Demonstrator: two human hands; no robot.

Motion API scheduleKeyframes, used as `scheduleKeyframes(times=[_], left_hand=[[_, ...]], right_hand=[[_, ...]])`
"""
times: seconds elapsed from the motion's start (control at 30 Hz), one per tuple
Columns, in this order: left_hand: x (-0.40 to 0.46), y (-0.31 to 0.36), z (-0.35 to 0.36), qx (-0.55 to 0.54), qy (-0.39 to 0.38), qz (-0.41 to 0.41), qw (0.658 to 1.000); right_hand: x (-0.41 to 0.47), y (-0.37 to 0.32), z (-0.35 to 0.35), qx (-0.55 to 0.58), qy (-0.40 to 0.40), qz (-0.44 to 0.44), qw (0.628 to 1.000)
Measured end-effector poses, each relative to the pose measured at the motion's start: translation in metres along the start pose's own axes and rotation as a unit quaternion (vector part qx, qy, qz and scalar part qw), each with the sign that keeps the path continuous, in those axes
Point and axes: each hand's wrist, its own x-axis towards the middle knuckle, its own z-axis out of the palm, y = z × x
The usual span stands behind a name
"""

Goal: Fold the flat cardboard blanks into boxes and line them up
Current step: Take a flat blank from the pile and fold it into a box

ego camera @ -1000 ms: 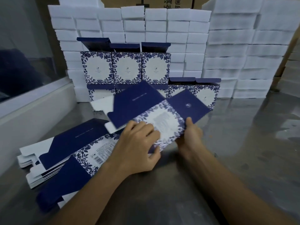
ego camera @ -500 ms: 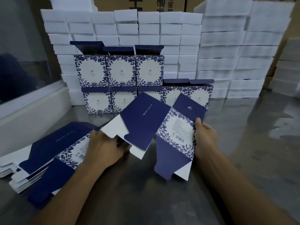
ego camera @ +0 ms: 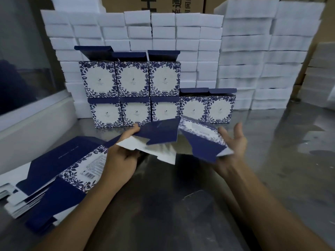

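Both hands held one cardboard blank (ego camera: 163, 140) up off the steel table (ego camera: 181, 205), about mid-frame, just in front of the lined-up boxes. Blank was partly opened, navy panels outside, white inside showing, floral printed panel on its right half; its edges were motion-blurred. Left hand (ego camera: 121, 158) gripped the left side of the blank, thumb on top of the navy panel, fingers curled under the white flap. Right hand (ego camera: 233, 144) was at the right edge of the blank, palm against it, fingers spread and mostly straight, pointing up, not wrapped round it; whether the thumb pinched the edge could not be told.

Stack of flat blanks (ego camera: 54, 174) lay on the table at left, beside and partly under the left forearm, top one showing a navy panel, floral panel and a barcode.

Folded boxes (ego camera: 163, 95) stood against the back in two rows: five on the table, three stacked on the left three. Top flaps of the upper three and of the two rightmost lower ones stood open. All faced forward, blue floral border around a white centre.

White foam blocks (ego camera: 253, 51) were piled behind and to the right of the boxes. Brown cartons (ego camera: 172, 5) with black print showed above the foam. Glass panel (ego camera: 21, 60) with a white ledge ran along the left
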Motion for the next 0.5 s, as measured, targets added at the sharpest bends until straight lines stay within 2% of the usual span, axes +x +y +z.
scheduleKeyframes(times=[0.07,0.1,0.17,0.3,0.37,0.5], left_hand=[[0.0,0.005,0.004,-0.05,-0.011,-0.003,0.999],[-0.001,0.01,0.007,-0.095,-0.022,-0.019,0.995],[-0.004,0.017,0.014,-0.157,-0.033,-0.049,0.986],[-0.009,0.027,0.027,-0.212,-0.059,-0.075,0.973],[-0.009,0.029,0.026,-0.239,-0.067,-0.084,0.965],[-0.008,0.03,0.022,-0.238,-0.042,-0.091,0.966]], right_hand=[[-0.001,0.007,0.0,0.007,-0.077,0.03,0.997],[-0.003,0.01,0.002,-0.012,-0.099,0.012,0.995],[-0.007,0.019,0.008,-0.103,-0.13,-0.041,0.985],[-0.015,0.036,0.012,-0.267,-0.161,-0.117,0.943],[-0.015,0.035,0.012,-0.272,-0.166,-0.148,0.936],[-0.01,0.025,0.009,-0.223,-0.14,-0.16,0.951]])
